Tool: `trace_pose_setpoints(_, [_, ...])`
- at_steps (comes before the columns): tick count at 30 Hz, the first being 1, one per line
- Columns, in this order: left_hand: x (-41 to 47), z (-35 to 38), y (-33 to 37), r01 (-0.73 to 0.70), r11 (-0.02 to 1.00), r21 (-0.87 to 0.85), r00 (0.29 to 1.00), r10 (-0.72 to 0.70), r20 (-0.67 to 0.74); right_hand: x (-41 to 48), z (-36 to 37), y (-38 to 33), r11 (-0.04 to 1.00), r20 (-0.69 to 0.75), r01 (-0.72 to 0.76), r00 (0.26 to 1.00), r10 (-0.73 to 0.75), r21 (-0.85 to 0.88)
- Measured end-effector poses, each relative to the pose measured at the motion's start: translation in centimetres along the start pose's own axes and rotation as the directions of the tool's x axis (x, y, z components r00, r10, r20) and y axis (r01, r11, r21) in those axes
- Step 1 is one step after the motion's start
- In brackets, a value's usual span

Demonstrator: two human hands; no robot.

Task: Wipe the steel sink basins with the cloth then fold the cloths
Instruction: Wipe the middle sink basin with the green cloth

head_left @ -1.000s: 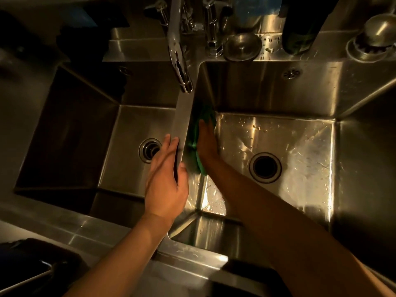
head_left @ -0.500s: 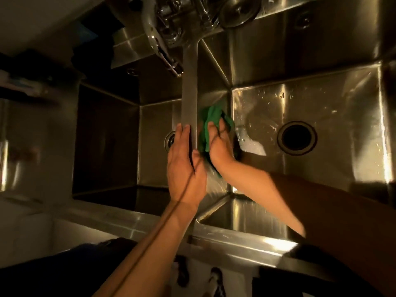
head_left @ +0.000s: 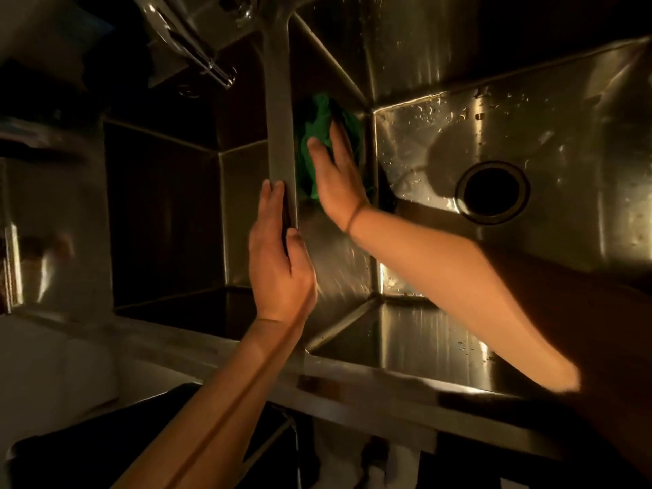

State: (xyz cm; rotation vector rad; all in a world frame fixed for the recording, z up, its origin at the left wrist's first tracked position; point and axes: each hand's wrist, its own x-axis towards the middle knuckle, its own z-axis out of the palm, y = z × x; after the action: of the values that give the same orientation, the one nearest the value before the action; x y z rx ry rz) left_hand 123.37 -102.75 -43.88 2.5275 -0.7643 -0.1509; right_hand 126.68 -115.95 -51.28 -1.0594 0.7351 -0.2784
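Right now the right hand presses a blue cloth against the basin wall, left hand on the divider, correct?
No: the head view shows a green cloth, not blue. The right hand presses it; the left hand rests on the divider.

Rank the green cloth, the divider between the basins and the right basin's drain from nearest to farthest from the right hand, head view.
1. green cloth: pressed under the right hand, touching it.
2. divider: just to the left of the hand.
3. drain: off to the right, in the basin floor, clearly farthest.
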Motion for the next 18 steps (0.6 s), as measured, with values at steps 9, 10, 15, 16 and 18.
trace_pose_setpoints(9, [-0.1, 0.0, -0.2, 0.026, 0.999, -0.022, 1.0, -0.026, 0.003, 2.0, -2.0, 3.3, 0.968, -0.069, -0.251, 0.965, 0.252, 0.02])
trace_pose_setpoints(10, [-0.1, 0.0, -0.2, 0.03, 0.999, -0.024, 1.0, -0.03, 0.005, 1.4, -2.1, 3.6, 0.953, -0.088, -0.302, 0.95, 0.301, 0.005])
trace_pose_setpoints(15, [0.0, -0.2, -0.1, 0.045, 0.999, -0.013, 0.999, -0.045, 0.011, -2.7, -2.4, 4.0, 0.925, -0.064, -0.365, 0.926, 0.373, 0.11])
trace_pose_setpoints(16, [0.0, -0.2, -0.1, 0.039, 0.999, -0.007, 0.999, -0.039, 0.01, -3.4, -2.7, 3.5, 0.915, -0.06, -0.384, 0.917, 0.393, 0.128])
trace_pose_setpoints(18, [0.0, -0.3, -0.1, 0.032, 0.999, -0.016, 1.0, -0.032, 0.001, -4.6, -3.9, 2.4, 0.877, -0.023, -0.449, 0.888, 0.459, 0.174])
